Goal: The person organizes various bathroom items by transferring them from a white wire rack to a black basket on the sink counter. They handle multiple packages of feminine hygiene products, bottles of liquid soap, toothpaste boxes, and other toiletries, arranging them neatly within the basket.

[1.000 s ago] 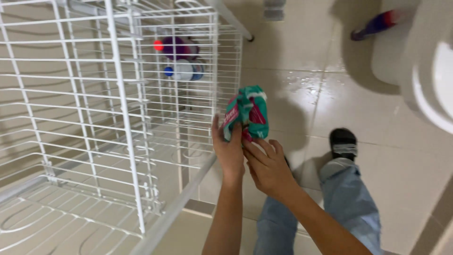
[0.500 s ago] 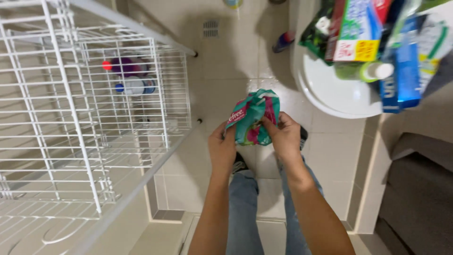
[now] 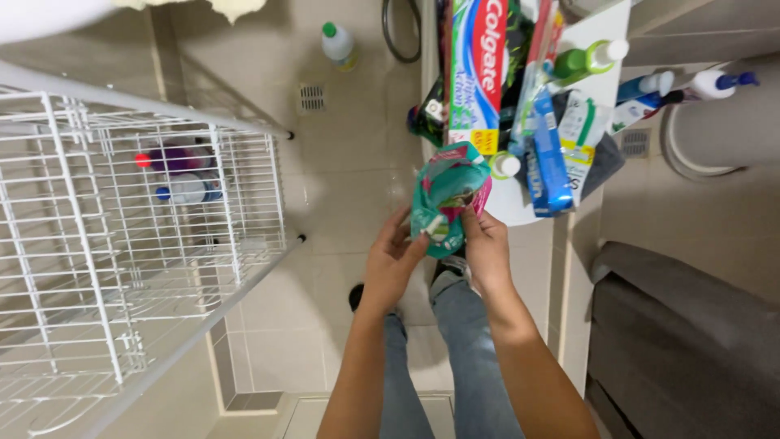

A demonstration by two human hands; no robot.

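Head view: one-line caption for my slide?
Both hands, left hand and right hand, hold a crumpled teal pouch beside a white wire rack.

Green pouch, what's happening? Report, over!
Left hand and right hand both grip crumpled green pouch. Held above tiled floor. Crowded white shelf just beyond.

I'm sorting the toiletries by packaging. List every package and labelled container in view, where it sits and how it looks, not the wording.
Pouch: crumpled teal and pink, held in both hands, left hand, right hand.
Toothpaste box: long, red, white and green, on the white shelf.
Blue packet: long, beside the box.
Green-capped bottle: white, on the floor.
Two bottles: behind the wire rack.
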